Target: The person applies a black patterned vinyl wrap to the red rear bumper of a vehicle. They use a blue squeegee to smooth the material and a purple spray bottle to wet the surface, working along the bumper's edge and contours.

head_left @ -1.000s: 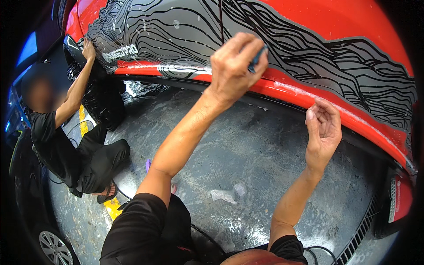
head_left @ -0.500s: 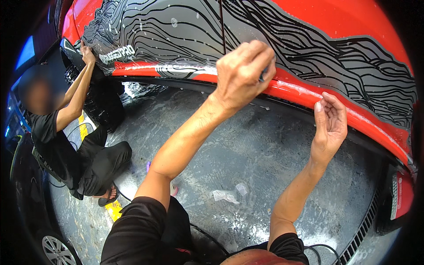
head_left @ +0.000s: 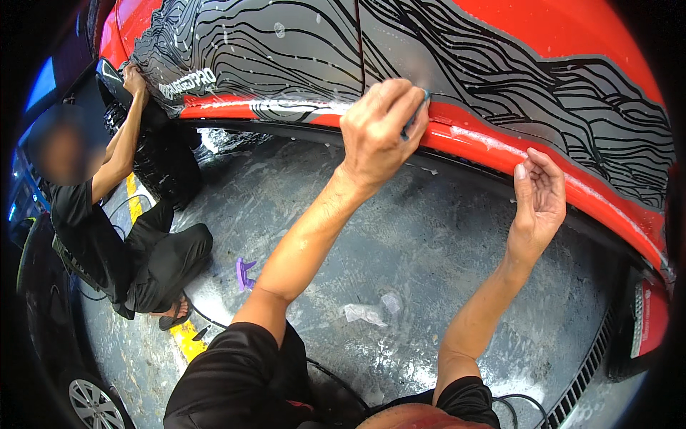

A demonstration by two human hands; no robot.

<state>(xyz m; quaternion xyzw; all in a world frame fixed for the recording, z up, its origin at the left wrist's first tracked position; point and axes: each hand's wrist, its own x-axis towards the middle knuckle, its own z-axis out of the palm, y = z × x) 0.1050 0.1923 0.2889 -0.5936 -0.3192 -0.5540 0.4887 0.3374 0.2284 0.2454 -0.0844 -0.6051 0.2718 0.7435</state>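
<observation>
A red car panel (head_left: pixel 500 154) runs across the top, with grey and black wavy-line film (head_left: pixel 286 50) above its lower strip. My left hand (head_left: pixel 382 129) is closed around a small flat blue tool (head_left: pixel 416 118), mostly hidden by the fingers, which looks like a squeegee. It is at the lower door edge beside the vertical door gap. Further right, my right hand (head_left: pixel 541 196) is held against the red sill with its fingers loosely bent and thumb apart. Nothing shows in it. Wet whitish streaks lie along the sill.
At the left, another person (head_left: pixel 93 229) sits on the floor, arms raised to the car by the black tyre (head_left: pixel 168 171). A purple tool (head_left: pixel 244 273), crumpled clear scraps (head_left: pixel 368 313) and a dark cable (head_left: pixel 336 386) lie on the wet grey floor (head_left: pixel 400 243). A drain grate (head_left: pixel 589 365) runs at right.
My left hand has moved left and slightly down along the lower door with the blue tool. My right hand has shifted very slightly right. The purple tool shows more fully now.
</observation>
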